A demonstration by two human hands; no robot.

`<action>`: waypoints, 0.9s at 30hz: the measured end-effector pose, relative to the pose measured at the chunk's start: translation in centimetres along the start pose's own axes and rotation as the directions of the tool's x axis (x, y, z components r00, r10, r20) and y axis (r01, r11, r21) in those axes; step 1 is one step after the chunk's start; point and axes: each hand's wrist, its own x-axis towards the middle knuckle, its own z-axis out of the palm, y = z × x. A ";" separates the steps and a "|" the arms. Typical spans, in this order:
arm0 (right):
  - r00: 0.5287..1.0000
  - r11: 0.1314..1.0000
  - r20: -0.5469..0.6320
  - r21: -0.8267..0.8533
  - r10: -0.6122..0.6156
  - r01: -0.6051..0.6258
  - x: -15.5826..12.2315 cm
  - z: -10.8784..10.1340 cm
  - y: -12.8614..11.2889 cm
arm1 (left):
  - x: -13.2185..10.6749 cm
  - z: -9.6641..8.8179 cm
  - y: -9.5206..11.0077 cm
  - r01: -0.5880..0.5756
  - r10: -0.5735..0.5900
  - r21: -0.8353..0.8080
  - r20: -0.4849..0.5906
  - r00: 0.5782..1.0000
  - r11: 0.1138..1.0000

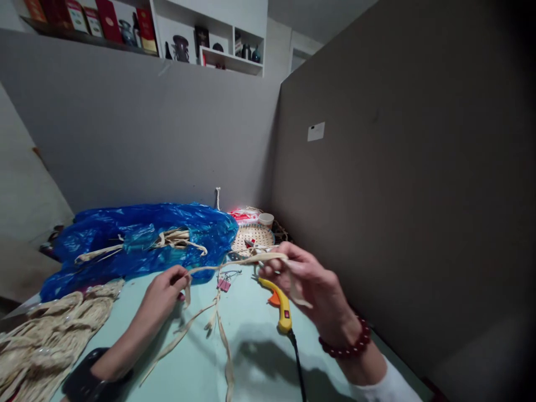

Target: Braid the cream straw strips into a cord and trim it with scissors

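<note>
A pale dried-fibre strip point(234, 261) stretches between my two hands above the table. My left hand point(170, 285), with a dark watch at the wrist, pinches its left end, and a short tail hangs below the fingers. At the other end, my right hand point(304, 273) grips the strip, whose loose end droops beneath the palm. A pink binder clip point(223, 285) lies on the table between the hands, and further fibre strips point(224, 340) run from it toward me. Partly behind my right hand is a yellow glue gun point(285, 312) with an orange trigger and black cord.
Blue plastic bag point(146, 223) with a fibre bundle point(176, 239) on it lies at back left. Braided fibre pieces point(54, 340) are at front left. A woven tray point(243, 240) and white cup point(266, 219) stand at the back. Grey partitions point(397, 184) border the table.
</note>
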 end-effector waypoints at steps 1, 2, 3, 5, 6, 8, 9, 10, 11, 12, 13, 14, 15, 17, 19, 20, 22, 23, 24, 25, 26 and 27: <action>1.000 1.000 -0.017 0.003 -0.019 0.019 -0.7 -0.4 -1.6 | 0.3 -0.4 0.0 0.034 -0.034 -0.048 0.004 0.999 0.998; 0.996 0.997 -0.064 -0.035 -0.064 0.062 -1.4 -0.8 -3.1 | 0.6 -0.7 0.1 0.073 -0.073 -0.096 0.002 0.997 0.993; 0.983 0.986 -0.122 -0.114 -0.139 0.125 -2.0 -1.3 -4.4 | 0.8 -0.9 0.2 0.112 -0.114 -0.141 -0.007 0.993 0.984; 0.940 0.875 -0.216 -0.464 -0.262 0.137 -3.0 -2.6 -6.4 | 1.0 -1.1 0.5 0.188 -0.201 -0.213 -0.041 0.979 0.959; 0.924 0.731 -0.241 -0.680 -0.298 0.058 -3.3 -3.4 -7.0 | 1.0 -1.1 0.7 0.226 -0.244 -0.237 -0.046 0.969 0.945; 0.906 0.233 -0.268 -0.952 -0.329 -0.197 -3.6 -5.5 -7.2 | 0.8 -0.9 1.0 0.293 -0.310 -0.273 -0.018 0.951 0.916; 0.898 0.111 -0.274 -0.962 -0.344 -0.251 -3.6 -6.6 -6.9 | 0.7 -0.7 1.2 0.315 -0.327 -0.292 0.010 0.945 0.903; 0.886 0.046 -0.279 -0.958 -0.370 -0.283 -3.7 -7.5 -6.4 | 0.5 -0.4 1.3 0.332 -0.334 -0.316 0.048 0.941 0.889; 0.881 -0.017 -0.279 -0.951 -0.381 -0.308 -3.7 -8.2 -5.8 | 0.3 -0.1 1.4 0.343 -0.332 -0.345 0.091 0.939 0.874; 0.880 -0.064 -0.271 -0.945 -0.390 -0.320 -3.7 -8.6 -5.0 | 0.0 0.4 1.5 0.349 -0.323 -0.376 0.133 0.937 0.858; 0.885 -0.105 -0.255 -0.942 -0.389 -0.317 -3.8 -8.5 -4.1 | -0.5 0.9 1.6 0.352 -0.311 -0.406 0.165 0.936 0.843; 0.896 -0.140 -0.231 -0.943 -0.380 -0.303 -3.9 -7.9 -3.2 | -1.1 1.5 1.7 0.355 -0.300 -0.432 0.192 0.934 0.829; 0.912 -0.159 -0.201 -0.949 -0.358 -0.272 -4.0 -7.0 -2.2 | -1.9 2.2 1.9 0.352 -0.285 -0.443 0.212 0.935 0.824; 0.948 -0.141 -0.135 -0.973 -0.288 -0.181 -4.1 -4.2 -0.2 | -4.1 3.9 2.4 0.359 -0.257 -0.429 0.278 0.926 0.829; 0.990 0.174 -0.105 -0.981 -0.090 -0.088 -4.2 -1.1 1.8 | -6.8 5.9 2.7 0.339 -0.159 -0.335 0.463 0.872 0.879; 0.994 0.357 -0.107 -0.929 -0.009 -0.097 -4.1 0.2 2.7 | -8.1 6.9 2.8 0.333 -0.149 -0.320 0.485 0.862 0.887; 0.989 0.688 -0.140 -0.712 0.057 -0.140 -3.7 1.8 4.3 | -10.3 8.7 2.7 0.151 -0.001 -0.250 0.514 0.858 0.957; 0.981 0.811 -0.182 -0.563 0.070 -0.162 -3.4 2.2 5.0 | -11.1 9.3 2.5 0.036 0.062 -0.165 0.551 0.832 0.986; 0.969 0.896 -0.229 -0.404 0.094 -0.182 -3.1 2.2 5.6 | -11.7 9.8 2.3 -0.034 0.087 -0.100 0.593 0.801 0.994; 0.954 0.945 -0.270 -0.255 0.132 -0.204 -2.8 2.1 6.1 | -12.1 10.0 2.1 -0.095 0.112 -0.059 0.611 0.784 0.994; 0.939 0.964 -0.294 -0.139 0.179 -0.227 -2.5 1.9 6.4 | -12.3 10.1 1.9 -0.130 0.116 -0.023 0.631 0.768 0.991; 0.927 0.966 -0.306 -0.067 0.216 -0.248 -2.2 1.6 6.5 | -12.4 10.0 1.8 -0.153 0.117 0.001 0.638 0.761 0.988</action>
